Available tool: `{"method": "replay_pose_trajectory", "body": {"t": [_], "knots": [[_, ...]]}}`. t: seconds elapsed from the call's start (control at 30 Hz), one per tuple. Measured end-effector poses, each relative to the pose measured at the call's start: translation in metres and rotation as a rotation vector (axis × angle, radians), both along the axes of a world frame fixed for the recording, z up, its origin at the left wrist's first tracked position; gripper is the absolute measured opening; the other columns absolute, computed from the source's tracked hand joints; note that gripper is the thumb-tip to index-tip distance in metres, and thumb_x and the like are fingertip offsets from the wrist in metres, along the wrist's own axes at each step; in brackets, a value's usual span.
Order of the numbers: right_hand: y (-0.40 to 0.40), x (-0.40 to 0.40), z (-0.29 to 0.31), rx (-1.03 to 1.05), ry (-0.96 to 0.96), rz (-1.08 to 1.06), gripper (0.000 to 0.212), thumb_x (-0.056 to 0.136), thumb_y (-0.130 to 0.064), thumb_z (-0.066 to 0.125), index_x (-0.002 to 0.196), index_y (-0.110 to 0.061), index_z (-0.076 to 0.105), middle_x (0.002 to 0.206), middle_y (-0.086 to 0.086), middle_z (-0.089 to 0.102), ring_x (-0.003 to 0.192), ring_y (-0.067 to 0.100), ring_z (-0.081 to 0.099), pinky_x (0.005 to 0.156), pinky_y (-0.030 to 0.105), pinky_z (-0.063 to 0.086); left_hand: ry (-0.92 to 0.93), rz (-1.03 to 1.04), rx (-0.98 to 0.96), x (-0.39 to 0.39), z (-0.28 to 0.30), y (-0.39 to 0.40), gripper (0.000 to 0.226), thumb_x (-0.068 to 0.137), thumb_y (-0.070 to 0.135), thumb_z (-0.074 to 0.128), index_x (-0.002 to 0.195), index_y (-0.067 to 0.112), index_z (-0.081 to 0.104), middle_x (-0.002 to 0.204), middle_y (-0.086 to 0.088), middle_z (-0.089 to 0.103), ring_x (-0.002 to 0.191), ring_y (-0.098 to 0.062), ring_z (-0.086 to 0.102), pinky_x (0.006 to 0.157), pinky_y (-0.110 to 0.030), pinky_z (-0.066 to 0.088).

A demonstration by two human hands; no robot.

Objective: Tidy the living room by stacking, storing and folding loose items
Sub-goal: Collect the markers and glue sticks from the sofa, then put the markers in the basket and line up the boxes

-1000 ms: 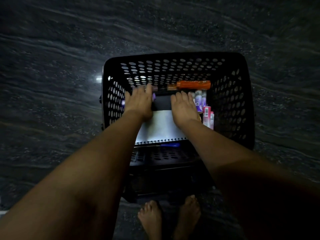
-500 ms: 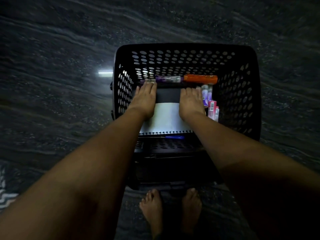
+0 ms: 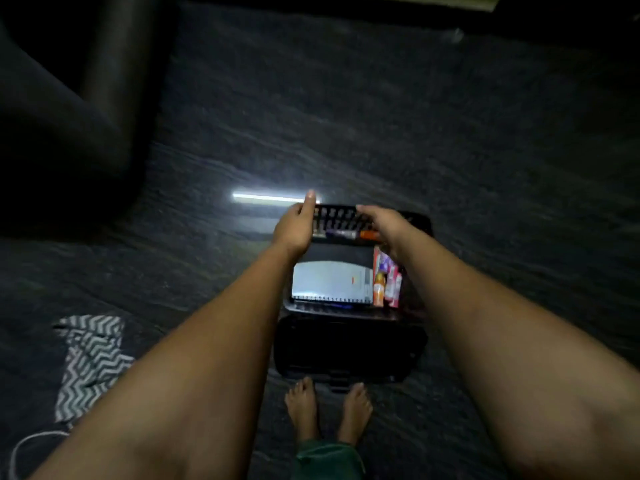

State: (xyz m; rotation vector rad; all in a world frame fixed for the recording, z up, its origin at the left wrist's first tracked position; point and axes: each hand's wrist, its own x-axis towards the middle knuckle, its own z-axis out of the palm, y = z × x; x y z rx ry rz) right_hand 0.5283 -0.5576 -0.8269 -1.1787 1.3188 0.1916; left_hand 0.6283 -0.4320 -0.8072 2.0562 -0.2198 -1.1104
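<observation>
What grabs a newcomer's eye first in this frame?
Two bare forearms fill the foreground, with the left hand and right hand at the far rim of a black perforated basket on the dark floor. Inside it lie a spiral notebook and bright tubes along its right side. A zigzag-patterned cloth lies on the floor at lower left.

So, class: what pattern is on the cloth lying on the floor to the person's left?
A grey-and-white zigzag (chevron) pattern on the cloth, seen in the head view.
</observation>
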Motion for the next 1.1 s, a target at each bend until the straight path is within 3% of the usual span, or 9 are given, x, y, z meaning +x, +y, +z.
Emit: {"method": "replay_pose_trajectory", "body": {"t": [0.1, 0.27, 0.33, 0.4, 0.47, 0.67, 0.8, 0.9, 1.1], "knots": [[0.010, -0.011, 0.101, -0.015, -0.042, 0.039, 0.055, 0.087, -0.042, 0.062, 0.128, -0.007, 0.052, 0.124, 0.009, 0.056, 0.104, 0.022, 0.056, 0.080, 0.032, 0.045, 0.033, 0.092, -0.064, 0.001, 0.101, 0.017, 0.076, 0.091, 0.069, 0.027, 0.139, 0.013, 0.047, 0.145, -0.008, 0.046, 0.135, -0.025, 0.040, 0.113, -0.038, 0.029], [0.039, -0.051, 0.250, -0.050, -0.112, 0.021, 0.061, 0.094, -0.042, 0.054, 0.145, -0.016, 0.032, 0.146, 0.003, 0.038, 0.105, 0.015, 0.045, 0.059, 0.024, 0.034, -0.021, 0.194, -0.153, -0.009, 0.256, 0.051, 0.073, 0.097, 0.061, 0.024, 0.148, 0.010, 0.032, 0.153, -0.008, 0.034, 0.141, -0.022, 0.030, 0.114, -0.037, 0.021], [0.058, -0.069, 0.299, -0.039, -0.160, -0.030, 0.062, 0.094, -0.042, 0.053, 0.146, -0.017, 0.031, 0.151, 0.002, 0.032, 0.125, 0.020, 0.041, 0.074, 0.026, 0.041, -0.034, 0.216, -0.200, -0.021, 0.304, 0.071, 0.075, 0.096, 0.062, 0.025, 0.149, 0.010, 0.030, 0.154, -0.008, 0.031, 0.142, -0.022, 0.028, 0.114, -0.037, 0.020], [0.077, -0.090, 0.331, -0.019, -0.181, -0.081, 0.061, 0.094, -0.041, 0.053, 0.146, -0.015, 0.033, 0.154, 0.002, 0.029, 0.139, 0.024, 0.030, 0.100, 0.035, 0.033, -0.039, 0.232, -0.227, -0.036, 0.343, 0.090, 0.074, 0.096, 0.061, 0.026, 0.148, 0.009, 0.031, 0.154, -0.009, 0.032, 0.142, -0.022, 0.028, 0.114, -0.037, 0.020], [0.097, -0.111, 0.355, 0.014, -0.205, -0.110, 0.061, 0.093, -0.042, 0.053, 0.145, -0.017, 0.035, 0.154, 0.004, 0.029, 0.141, 0.027, 0.027, 0.108, 0.038, 0.027, -0.065, 0.258, -0.268, -0.052, 0.376, 0.107, 0.068, 0.099, 0.055, 0.030, 0.147, 0.007, 0.034, 0.151, -0.009, 0.036, 0.140, -0.021, 0.032, 0.110, -0.033, 0.022], [0.149, -0.169, 0.411, 0.030, -0.227, -0.033, 0.077, 0.080, -0.058, 0.060, 0.145, -0.026, 0.035, 0.152, 0.003, 0.032, 0.133, 0.026, 0.036, 0.108, 0.048, 0.029, -0.108, 0.351, -0.316, -0.127, 0.426, 0.161, 0.043, 0.101, 0.030, 0.039, 0.136, 0.007, 0.048, 0.142, -0.013, 0.047, 0.130, -0.024, 0.042, 0.092, -0.027, 0.028], [0.173, -0.198, 0.445, -0.058, -0.311, 0.132, 0.067, 0.088, -0.053, 0.054, 0.145, -0.023, 0.035, 0.153, 0.001, 0.030, 0.130, 0.024, 0.037, 0.098, 0.042, 0.033, -0.157, 0.463, -0.354, -0.179, 0.447, 0.200, 0.043, 0.100, 0.028, 0.040, 0.134, 0.003, 0.050, 0.141, -0.016, 0.047, 0.124, -0.026, 0.046, 0.098, -0.031, 0.034], [0.195, -0.224, 0.468, -0.101, -0.377, 0.242, 0.065, 0.090, -0.049, 0.054, 0.146, -0.021, 0.036, 0.155, 0.004, 0.028, 0.140, 0.029, 0.028, 0.108, 0.044, 0.027, -0.203, 0.566, -0.412, -0.222, 0.460, 0.237, 0.046, 0.100, 0.029, 0.041, 0.136, 0.001, 0.047, 0.142, -0.016, 0.047, 0.131, -0.028, 0.043, 0.103, -0.032, 0.035], [0.272, -0.245, 0.514, -0.133, -0.445, 0.492, 0.069, 0.090, -0.049, 0.054, 0.148, -0.019, 0.030, 0.156, 0.009, 0.023, 0.143, 0.030, 0.021, 0.112, 0.046, 0.021, -0.312, 0.669, -0.489, -0.290, 0.501, 0.328, 0.048, 0.101, 0.032, 0.041, 0.136, 0.000, 0.049, 0.138, -0.013, 0.051, 0.129, -0.026, 0.046, 0.104, -0.029, 0.037]]}}
